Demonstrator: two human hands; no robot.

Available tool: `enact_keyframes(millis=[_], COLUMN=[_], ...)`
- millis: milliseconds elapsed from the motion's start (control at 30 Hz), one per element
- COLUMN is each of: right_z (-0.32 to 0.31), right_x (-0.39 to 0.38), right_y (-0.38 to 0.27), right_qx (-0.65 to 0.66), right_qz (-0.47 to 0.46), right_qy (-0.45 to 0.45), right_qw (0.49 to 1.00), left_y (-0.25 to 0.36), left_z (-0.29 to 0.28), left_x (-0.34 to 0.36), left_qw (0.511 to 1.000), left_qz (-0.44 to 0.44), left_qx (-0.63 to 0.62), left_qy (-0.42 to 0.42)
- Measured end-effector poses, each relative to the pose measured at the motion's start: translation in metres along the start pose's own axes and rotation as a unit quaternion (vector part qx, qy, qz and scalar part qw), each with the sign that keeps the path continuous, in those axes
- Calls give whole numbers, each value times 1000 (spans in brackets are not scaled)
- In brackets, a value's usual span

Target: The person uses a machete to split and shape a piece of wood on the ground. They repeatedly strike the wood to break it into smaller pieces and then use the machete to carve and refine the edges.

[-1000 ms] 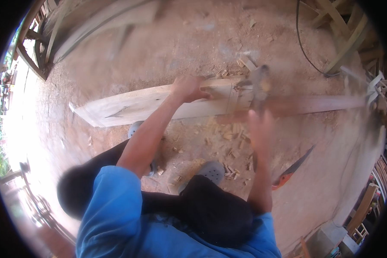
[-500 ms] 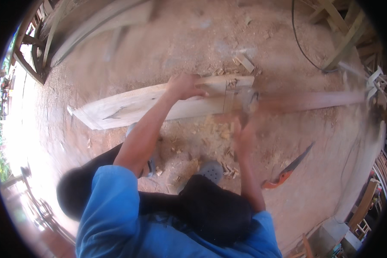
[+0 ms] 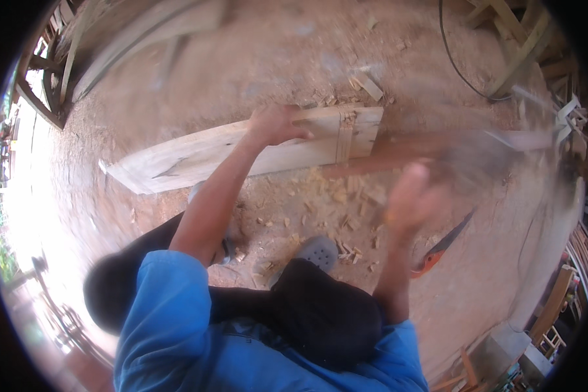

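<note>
A pale wooden board stands on its edge, with cut lines and a notched strip near its right end. Over its top edge curls my left hand, closed and gripping the board. My right hand is closed and smeared by motion, raised to the right of the board. In it is a blurred tool with a dark, broad end; its exact kind cannot be made out. A reddish length of wood lies behind and beneath the board's right end.
An orange-handled handsaw lies on the ground at the right. Wood chips are scattered below the board, near my grey clog. An offcut lies beyond it. A dark cable and timber frame are at the far right.
My right hand and the blurred tool have swung up and to the right, away from the board's right end. My left hand keeps its grip on the board.
</note>
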State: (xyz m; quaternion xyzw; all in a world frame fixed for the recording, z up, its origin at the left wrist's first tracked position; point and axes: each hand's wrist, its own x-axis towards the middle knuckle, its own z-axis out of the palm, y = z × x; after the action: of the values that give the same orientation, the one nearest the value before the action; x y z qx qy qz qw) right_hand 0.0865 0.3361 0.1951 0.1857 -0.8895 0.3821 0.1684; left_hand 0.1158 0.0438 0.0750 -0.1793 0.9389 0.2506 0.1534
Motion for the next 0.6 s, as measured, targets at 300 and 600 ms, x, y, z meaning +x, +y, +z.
enact_keyframes(millis=[300,600], right_z=[7,40], right_x=[1,-26], right_y=[1,31], right_qx=[93,-67], right_qz=[161,37], right_qy=[-77,-152], right_qw=[980,985], left_y=[-4,0], left_z=[1,-5], left_x=[5,2], left_qw=[999,1000], left_qz=[-22,-1], left_qx=[1,-22], left_qy=[-26,-6])
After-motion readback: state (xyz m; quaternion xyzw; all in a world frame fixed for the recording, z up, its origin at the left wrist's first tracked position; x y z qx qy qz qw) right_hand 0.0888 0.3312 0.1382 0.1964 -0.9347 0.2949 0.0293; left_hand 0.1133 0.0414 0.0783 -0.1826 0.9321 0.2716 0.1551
